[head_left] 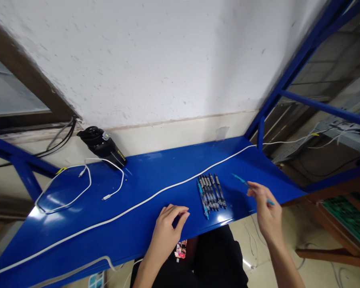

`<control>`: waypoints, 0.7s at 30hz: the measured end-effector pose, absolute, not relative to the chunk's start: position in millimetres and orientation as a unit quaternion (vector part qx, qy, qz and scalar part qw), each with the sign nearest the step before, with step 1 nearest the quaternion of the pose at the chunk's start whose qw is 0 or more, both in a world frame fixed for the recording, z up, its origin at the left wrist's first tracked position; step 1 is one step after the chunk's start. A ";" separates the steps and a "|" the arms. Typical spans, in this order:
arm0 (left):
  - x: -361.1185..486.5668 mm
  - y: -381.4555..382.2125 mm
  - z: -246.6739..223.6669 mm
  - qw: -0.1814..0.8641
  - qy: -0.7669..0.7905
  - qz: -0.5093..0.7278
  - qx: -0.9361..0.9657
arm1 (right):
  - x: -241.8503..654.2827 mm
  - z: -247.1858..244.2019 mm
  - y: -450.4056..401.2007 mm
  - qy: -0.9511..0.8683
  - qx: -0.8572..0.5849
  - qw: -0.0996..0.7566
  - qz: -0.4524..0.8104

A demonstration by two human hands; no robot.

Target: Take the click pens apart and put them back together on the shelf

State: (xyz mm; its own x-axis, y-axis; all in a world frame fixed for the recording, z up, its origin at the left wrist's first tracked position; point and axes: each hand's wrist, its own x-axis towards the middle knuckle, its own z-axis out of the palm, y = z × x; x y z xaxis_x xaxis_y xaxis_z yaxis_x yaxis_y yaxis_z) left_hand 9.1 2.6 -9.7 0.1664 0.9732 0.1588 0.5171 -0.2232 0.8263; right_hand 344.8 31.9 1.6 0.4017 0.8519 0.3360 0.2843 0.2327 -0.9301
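Note:
My right hand [262, 198] holds a light blue pen [241, 179] between thumb and fingers, above the right part of the blue table. To its left, several black and grey pens [211, 192] lie side by side on the table. Another light blue pen [202, 198] lies at the left end of that row. My left hand [172, 222] rests at the table's front edge, left of the row, its thumb and fingers curved with a gap between the tips and nothing in them.
A black bottle [103, 148] stands by the wall at the back left. A thin white cable [88, 184] loops near it. One long white cable [168, 187] crosses the blue table [156, 170] behind the pens. Blue frame bars [288, 80] rise at the right.

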 end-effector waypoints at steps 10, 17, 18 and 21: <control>42.8 23.3 -3.9 0.314 0.467 0.272 0.781 | 338.1 -40.4 31.7 -0.740 -0.613 0.275 -0.003; 60.1 37.1 -13.2 0.264 0.427 0.230 0.834 | 334.9 -37.2 32.3 -0.768 -0.583 0.264 -0.021; 60.8 37.8 -14.1 0.258 0.428 0.233 0.834 | 335.0 -37.6 32.6 -0.770 -0.579 0.265 -0.024; 61.5 37.4 -14.8 0.241 0.429 0.239 0.837 | 335.3 -38.7 33.1 -0.778 -0.567 0.269 -0.026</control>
State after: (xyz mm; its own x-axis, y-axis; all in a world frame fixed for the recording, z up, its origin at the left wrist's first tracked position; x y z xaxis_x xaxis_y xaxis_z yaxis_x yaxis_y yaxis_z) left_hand 61.5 37.4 -14.8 0.5177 0.8333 0.1939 0.6027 -0.5161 0.6086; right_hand 335.3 33.1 -38.7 -0.2113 0.8686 0.4481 0.8965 0.3549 -0.2651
